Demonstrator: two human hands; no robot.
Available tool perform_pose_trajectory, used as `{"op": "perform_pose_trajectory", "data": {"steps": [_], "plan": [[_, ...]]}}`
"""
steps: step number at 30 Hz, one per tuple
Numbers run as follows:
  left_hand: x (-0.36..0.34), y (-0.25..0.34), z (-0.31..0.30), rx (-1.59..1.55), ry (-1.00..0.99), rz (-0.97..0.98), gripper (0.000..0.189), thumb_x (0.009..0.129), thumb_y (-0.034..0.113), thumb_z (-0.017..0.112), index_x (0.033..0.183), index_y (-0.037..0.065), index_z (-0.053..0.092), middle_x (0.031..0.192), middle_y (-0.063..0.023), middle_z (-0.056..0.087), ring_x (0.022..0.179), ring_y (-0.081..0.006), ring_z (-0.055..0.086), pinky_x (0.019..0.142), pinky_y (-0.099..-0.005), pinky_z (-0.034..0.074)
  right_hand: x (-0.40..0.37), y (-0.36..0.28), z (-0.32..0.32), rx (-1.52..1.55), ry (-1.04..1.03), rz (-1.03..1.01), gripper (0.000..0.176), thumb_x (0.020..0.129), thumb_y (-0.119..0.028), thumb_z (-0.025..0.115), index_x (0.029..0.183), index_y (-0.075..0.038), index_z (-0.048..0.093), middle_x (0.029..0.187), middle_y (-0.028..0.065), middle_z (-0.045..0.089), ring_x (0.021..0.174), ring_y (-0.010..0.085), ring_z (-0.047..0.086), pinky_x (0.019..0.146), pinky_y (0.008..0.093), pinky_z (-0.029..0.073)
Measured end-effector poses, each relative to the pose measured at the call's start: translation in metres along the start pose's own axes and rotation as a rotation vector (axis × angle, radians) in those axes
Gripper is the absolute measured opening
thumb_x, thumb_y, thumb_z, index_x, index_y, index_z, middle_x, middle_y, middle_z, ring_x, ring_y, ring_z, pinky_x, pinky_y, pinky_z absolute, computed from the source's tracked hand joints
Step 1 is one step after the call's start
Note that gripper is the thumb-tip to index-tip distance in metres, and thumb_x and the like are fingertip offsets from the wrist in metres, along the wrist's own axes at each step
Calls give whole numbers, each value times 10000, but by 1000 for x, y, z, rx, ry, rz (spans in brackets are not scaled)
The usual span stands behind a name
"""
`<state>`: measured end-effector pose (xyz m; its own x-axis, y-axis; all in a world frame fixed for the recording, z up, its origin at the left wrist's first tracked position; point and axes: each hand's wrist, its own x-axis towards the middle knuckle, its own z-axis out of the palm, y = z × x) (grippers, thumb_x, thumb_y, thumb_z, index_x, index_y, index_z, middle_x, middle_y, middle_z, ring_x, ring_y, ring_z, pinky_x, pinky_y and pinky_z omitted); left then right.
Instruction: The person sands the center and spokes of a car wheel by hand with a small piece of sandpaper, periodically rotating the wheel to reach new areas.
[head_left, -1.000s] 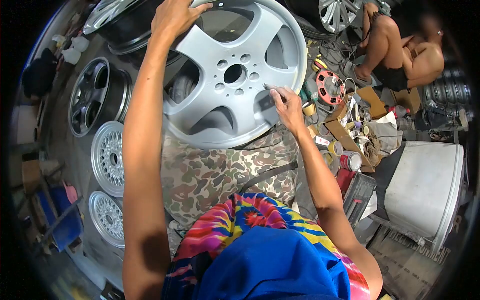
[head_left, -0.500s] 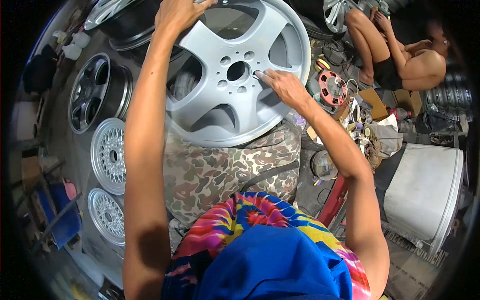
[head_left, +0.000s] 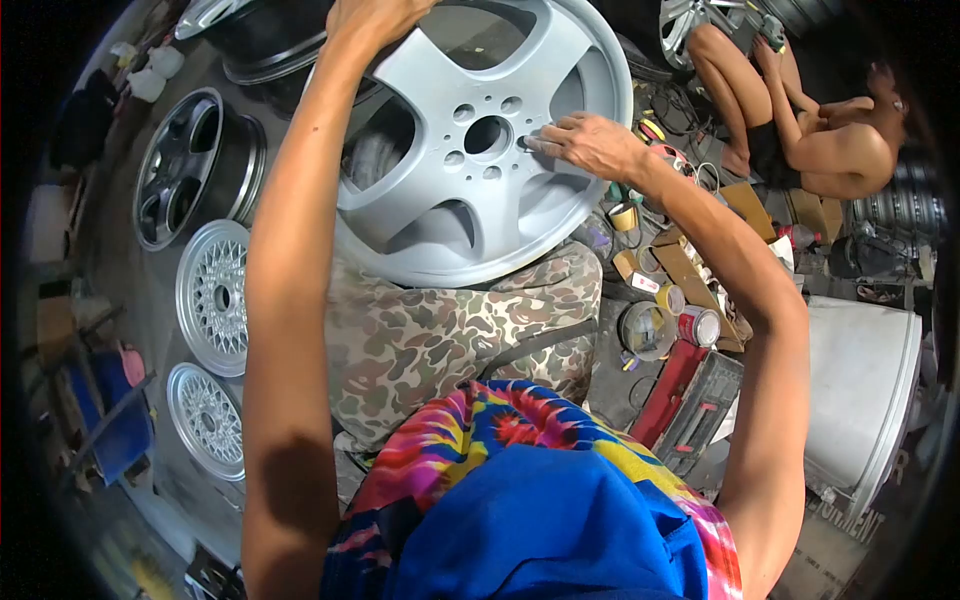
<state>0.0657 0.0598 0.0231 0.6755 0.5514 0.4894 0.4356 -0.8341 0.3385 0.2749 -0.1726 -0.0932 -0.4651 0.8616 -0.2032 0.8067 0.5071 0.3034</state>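
Observation:
A grey five-spoke alloy wheel [head_left: 465,215] leans face up against a camouflage-patterned cushion [head_left: 430,340] in front of me. My left hand [head_left: 380,18] is at the wheel's upper left edge; the top of the picture cuts off most of its fingers. My right hand [head_left: 592,146] is at the hub face, right of the centre hole. Its fingers are bent close together, their greyish tips against a bolt hole. Whatever they may pinch is too small to make out.
Silver mesh wheels [head_left: 215,300] and a dark wheel [head_left: 180,170] stand at left. At right are a red toolbox [head_left: 668,395], a paint tin [head_left: 698,326], a cardboard box [head_left: 690,275] and a large white container [head_left: 865,390]. Another person [head_left: 840,150] sits at upper right with a wheel.
My right hand has turned flatter, its fingertips still near the same bolt hole, and my right elbow has swung outward. The view has shifted slightly, bringing the toolbox and paint tin into sight.

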Motion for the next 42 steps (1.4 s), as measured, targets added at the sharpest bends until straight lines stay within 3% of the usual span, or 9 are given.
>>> {"op": "perform_pose_trajectory", "data": {"steps": [11, 16, 18, 22, 28, 31, 33, 35, 42], "plan": [[1, 4, -3, -42, -18, -19, 319, 872, 371, 727, 960, 66, 768, 884, -229, 712, 905, -434, 680, 793, -502, 525, -13, -25, 32, 53, 183, 171, 502, 944, -93, 497, 1446, -82, 530, 1233, 89, 635, 1055, 272, 680, 896, 394, 563], [-9, 16, -14, -70, 17, -1, 321, 873, 375, 730, 961, 69, 768, 871, -234, 706, 899, -439, 677, 781, -504, 522, 32, -87, 38, 652, 589, 662, 261, 984, -121, 582, 1197, -27, 700, 877, 155, 701, 729, 269, 694, 663, 391, 531], [-4, 12, -9, -58, 2, -10, 324, 872, 376, 730, 966, 69, 770, 870, -234, 705, 898, -439, 677, 779, -504, 522, 33, -93, 28, 1346, 555, 961, 260, 1030, -197, 579, 982, 10, 729, 645, 88, 599, 597, 165, 572, 586, 349, 459], [-1, 10, -5, -19, -25, -38, 332, 871, 379, 732, 971, 65, 770, 867, -231, 707, 896, -439, 677, 777, -501, 524, 36, -93, 40, 1182, 652, 919, 288, 1036, -217, 585, 915, 20, 696, 624, 20, 554, 565, 98, 465, 549, 302, 404], [-1, 2, -1, 7, 7, -2, 337, 872, 383, 732, 966, 61, 765, 902, -233, 713, 904, -434, 680, 781, -503, 527, 22, -69, 22, 1720, 353, 990, 253, 1033, -230, 594, 1054, -5, 708, 632, 166, 550, 548, 256, 520, 577, 370, 443], [-1, 8, -3, -4, -14, -46, 336, 873, 384, 731, 986, 70, 770, 920, -233, 715, 919, -435, 680, 791, -506, 526, 16, -71, 3, 1113, 622, 857, 232, 1033, -217, 594, 1070, -28, 723, 669, 165, 585, 550, 294, 522, 580, 356, 453], [-4, 9, -4, 0, 24, -30, 327, 875, 377, 730, 996, 77, 773, 916, -230, 717, 926, -436, 679, 800, -506, 526, 28, -68, 5, 983, 654, 863, 220, 1029, -206, 622, 1159, -59, 722, 687, 100, 591, 592, 181, 587, 577, 345, 470], [-6, 10, -7, -42, 30, -7, 318, 877, 371, 727, 992, 78, 773, 910, -228, 718, 923, -438, 680, 800, -502, 528, 44, -66, 32, 643, 877, 671, 274, 981, -124, 646, 1246, -96, 710, 831, 178, 681, 703, 339, 676, 661, 403, 518], [-1, 5, 1, -33, -35, -8, 319, 876, 370, 726, 980, 71, 771, 907, -228, 717, 922, -438, 680, 798, -501, 528, 39, -80, 31, 576, 719, 796, 435, 955, -68, 628, 1377, -172, 638, 926, 151, 717, 781, 376, 684, 674, 441, 526]]}}
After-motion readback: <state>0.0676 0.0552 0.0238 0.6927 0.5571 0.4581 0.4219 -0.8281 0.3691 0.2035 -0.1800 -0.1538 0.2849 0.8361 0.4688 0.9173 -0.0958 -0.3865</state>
